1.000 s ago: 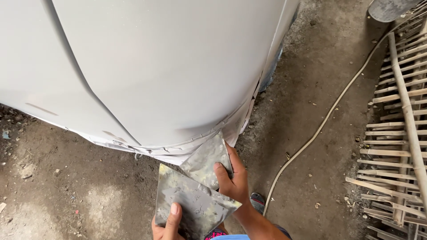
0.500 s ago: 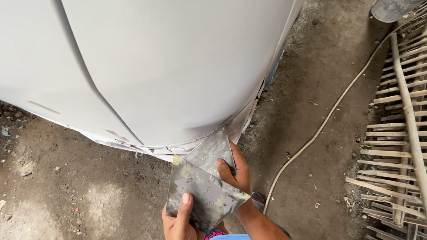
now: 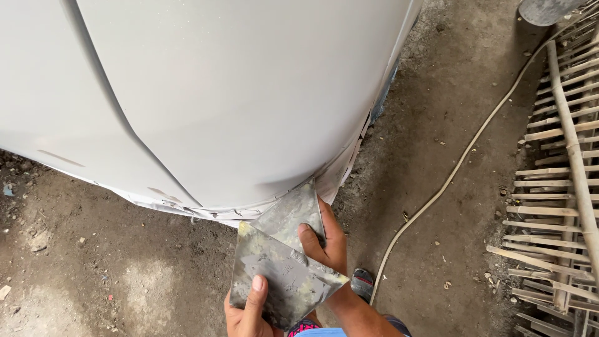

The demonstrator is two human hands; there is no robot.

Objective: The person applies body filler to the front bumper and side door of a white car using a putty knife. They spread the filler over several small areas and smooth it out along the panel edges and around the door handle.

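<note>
A large grey car body panel [image 3: 237, 93] fills the upper half of the view, with masking paper along its lower edge. My left hand [image 3: 246, 309] holds a flat metal plate [image 3: 281, 281] smeared with grey putty, thumb on top. My right hand [image 3: 324, 240] grips a second, smaller metal scraper [image 3: 290, 215] whose blade lies across the plate and points up toward the panel's lower edge. Both tools are just below the panel, over the dirt floor.
Bare dirt floor [image 3: 93, 262] lies below the panel. A pale hose [image 3: 455, 168] runs diagonally across the ground at right. A bamboo slat rack [image 3: 561, 187] lies along the right edge. My sandalled foot [image 3: 362, 284] shows beneath my right arm.
My left hand has slid the plate slightly right and up. My right hand with the scraper has stayed at the panel's lower edge.
</note>
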